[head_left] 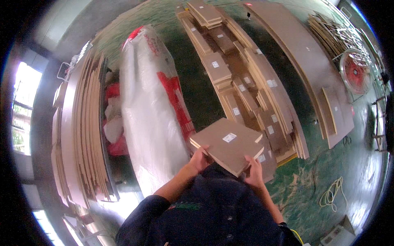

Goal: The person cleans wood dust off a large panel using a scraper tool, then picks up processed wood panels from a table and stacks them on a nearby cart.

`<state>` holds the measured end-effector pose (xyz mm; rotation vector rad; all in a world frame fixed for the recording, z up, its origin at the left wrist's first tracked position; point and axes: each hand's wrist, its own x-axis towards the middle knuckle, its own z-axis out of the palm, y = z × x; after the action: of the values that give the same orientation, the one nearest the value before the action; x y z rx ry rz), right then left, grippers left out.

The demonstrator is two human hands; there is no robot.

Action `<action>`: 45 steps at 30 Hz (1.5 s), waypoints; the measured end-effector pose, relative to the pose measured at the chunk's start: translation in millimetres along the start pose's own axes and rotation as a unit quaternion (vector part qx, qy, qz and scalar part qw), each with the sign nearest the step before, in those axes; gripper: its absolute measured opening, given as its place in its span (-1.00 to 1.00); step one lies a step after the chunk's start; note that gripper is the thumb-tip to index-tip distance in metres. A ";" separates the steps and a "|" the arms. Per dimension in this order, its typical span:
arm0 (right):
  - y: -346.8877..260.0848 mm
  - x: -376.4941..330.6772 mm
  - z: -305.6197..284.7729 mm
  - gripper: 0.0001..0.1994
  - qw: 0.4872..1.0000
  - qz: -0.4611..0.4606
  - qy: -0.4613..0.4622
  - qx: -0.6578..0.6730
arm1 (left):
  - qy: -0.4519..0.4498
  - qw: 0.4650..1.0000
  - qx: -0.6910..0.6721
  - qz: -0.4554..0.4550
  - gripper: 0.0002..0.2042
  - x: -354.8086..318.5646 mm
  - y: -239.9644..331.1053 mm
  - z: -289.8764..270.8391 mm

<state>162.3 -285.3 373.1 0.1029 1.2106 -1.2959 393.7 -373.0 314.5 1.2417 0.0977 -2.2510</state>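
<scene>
A small stack of brown boards (223, 153) with pale edges is held in front of my chest. A white label lies on the top board, and its right side has a stepped edge. My left hand (200, 159) is closed on the near left edge of the stack. On the near right edge, my right hand (253, 172) grips it with the thumb on top. The fingers of both hands are partly hidden beneath the boards. Just beyond the stack lie long rows of labelled brown boards (273, 119).
A large plastic-wrapped bundle (150, 110) lies to the left, with upright panels (88, 131) past it. At right are a long brown panel (303, 53), a red round reel (355, 73) and a coiled pale cable (331, 197) on the green floor (305, 180).
</scene>
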 end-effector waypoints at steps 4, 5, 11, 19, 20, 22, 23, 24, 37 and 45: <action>-8.2 36.6 23.8 -0.73 0.994 0.014 0.104 -0.031 | 0.015 0.997 0.041 -0.068 -0.62 59.1 47.3 2.8; -13.5 43.8 38.5 -0.75 0.990 0.016 0.131 -0.040 | 0.012 0.996 0.043 -0.077 -0.62 71.4 64.9 6.3; -43.7 84.7 160.8 -0.76 0.979 -0.037 0.200 -0.013 | -0.100 0.986 0.057 -0.124 -0.58 130.8 180.3 33.2; -16.9 151.9 237.4 -0.59 0.974 -0.146 0.170 -0.036 | -0.090 0.974 0.115 -0.173 -0.49 134.2 267.5 32.4; -16.3 151.2 242.5 -0.58 0.973 -0.127 0.186 -0.049 | -0.083 0.974 0.122 -0.170 -0.49 133.1 270.3 27.3; -8.7 157.5 241.6 -0.58 0.973 -0.108 0.199 -0.047 | -0.060 0.971 0.125 -0.193 -0.49 134.6 275.4 21.0; -5.9 159.6 241.0 -0.57 0.973 -0.089 0.207 -0.055 | -0.040 0.969 0.117 -0.212 -0.48 135.0 278.0 20.0; -4.3 158.9 238.1 -0.57 0.973 -0.088 0.209 -0.045 | -0.035 0.968 0.127 -0.214 -0.48 135.2 276.3 19.6; -15.1 64.8 116.5 -0.56 0.933 -0.158 0.318 0.065 | 0.110 0.796 0.590 -0.073 -0.51 158.0 252.8 -72.1; -12.6 33.5 13.8 -0.55 0.900 -0.206 0.377 0.071 | 0.116 0.755 0.645 -0.001 -0.65 102.2 200.9 -126.2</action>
<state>154.5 -321.2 361.9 0.5187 1.8606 -1.7985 548.6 -546.0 201.1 2.0988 -1.6070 -2.0174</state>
